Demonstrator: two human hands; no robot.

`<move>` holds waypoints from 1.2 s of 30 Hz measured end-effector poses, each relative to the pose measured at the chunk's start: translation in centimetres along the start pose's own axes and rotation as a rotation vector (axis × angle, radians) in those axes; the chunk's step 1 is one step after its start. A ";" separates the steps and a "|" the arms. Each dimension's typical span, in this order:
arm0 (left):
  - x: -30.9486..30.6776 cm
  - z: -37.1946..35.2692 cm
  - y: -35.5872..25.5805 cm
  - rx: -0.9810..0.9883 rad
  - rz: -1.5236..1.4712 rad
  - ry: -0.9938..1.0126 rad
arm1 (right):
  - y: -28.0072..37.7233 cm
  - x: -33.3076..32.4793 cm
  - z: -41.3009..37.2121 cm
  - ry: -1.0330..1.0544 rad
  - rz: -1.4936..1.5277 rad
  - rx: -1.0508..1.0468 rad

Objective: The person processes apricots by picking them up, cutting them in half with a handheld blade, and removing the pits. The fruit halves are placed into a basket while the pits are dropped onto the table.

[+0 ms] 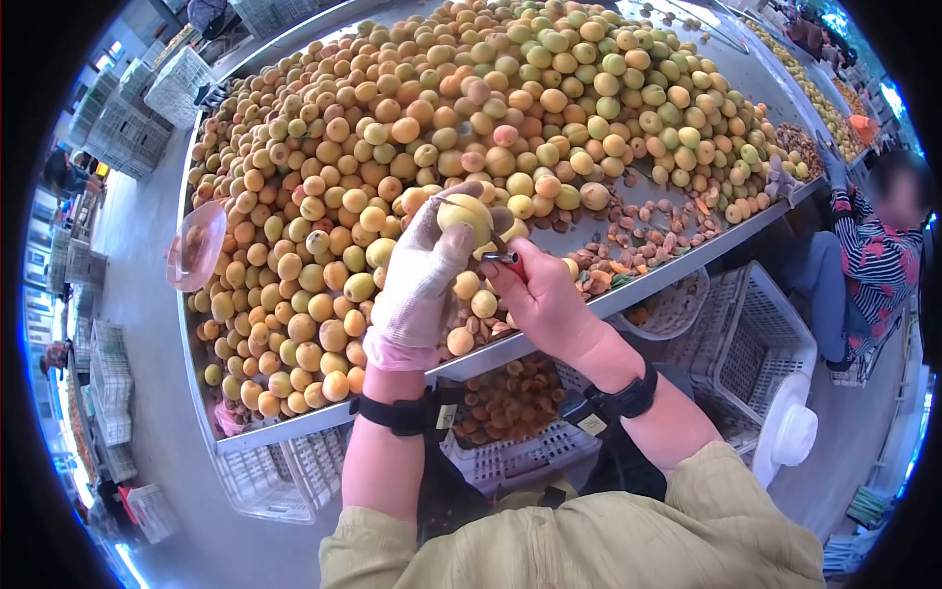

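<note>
My left hand (429,260), in a whitish glove, is closed around a yellow-green apricot (463,213) above the near edge of the fruit pile. Close beside it, my bare right hand (546,294) grips a small red-handled knife (508,260), its working end against or very near the apricot's lower side. The fingers partly hide that end. Behind both hands spreads a large heap of apricots (471,108), yellow, orange and green. Brown pits (657,224) and bits of fruit lie on the metal table (643,191) to the right of my hands.
Below the table edge, a crate holds apricot halves (510,401). Plastic crates (756,339) and a white basket (677,304) stand at the right, near a white hat (787,432). Another person (873,255) sits at the far right. A clear scoop (197,245) rests on the left rim.
</note>
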State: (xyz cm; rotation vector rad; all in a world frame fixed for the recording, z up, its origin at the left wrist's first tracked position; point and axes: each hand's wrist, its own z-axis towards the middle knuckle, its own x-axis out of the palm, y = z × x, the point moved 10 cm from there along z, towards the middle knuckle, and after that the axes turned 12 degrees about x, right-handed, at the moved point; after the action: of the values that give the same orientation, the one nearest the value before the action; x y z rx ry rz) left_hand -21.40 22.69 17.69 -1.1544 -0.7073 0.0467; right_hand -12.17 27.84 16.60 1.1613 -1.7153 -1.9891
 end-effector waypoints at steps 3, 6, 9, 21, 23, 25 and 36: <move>0.6 -0.4 0.0 0.013 -0.014 0.054 | -0.7 1.2 -0.3 0.113 0.123 0.072; 0.0 -1.5 3.5 -0.052 -0.311 -0.183 | -0.8 1.5 -0.8 -0.048 0.117 0.000; -0.5 -1.6 4.2 -0.074 -0.366 -0.224 | -0.8 1.6 -0.6 -0.082 -0.029 -0.011; -6.2 -1.0 1.9 0.051 -0.386 -0.378 | -2.1 1.1 -0.2 0.097 0.561 0.190; -4.4 -0.7 1.9 0.040 -0.239 -0.324 | -3.2 -1.3 0.9 -0.046 0.696 0.149; -2.1 -1.1 0.9 0.033 -0.012 -0.199 | -4.1 -2.2 2.1 -0.065 0.709 0.129; -0.1 -2.2 2.8 0.022 0.023 -0.249 | 0.6 -1.4 -1.1 -0.229 0.089 -0.163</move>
State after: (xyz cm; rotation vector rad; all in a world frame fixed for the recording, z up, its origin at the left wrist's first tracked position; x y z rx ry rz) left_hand -19.47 22.07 14.79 -1.1469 -0.9113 0.2197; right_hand -10.63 27.82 17.74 0.8173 -1.6363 -2.2299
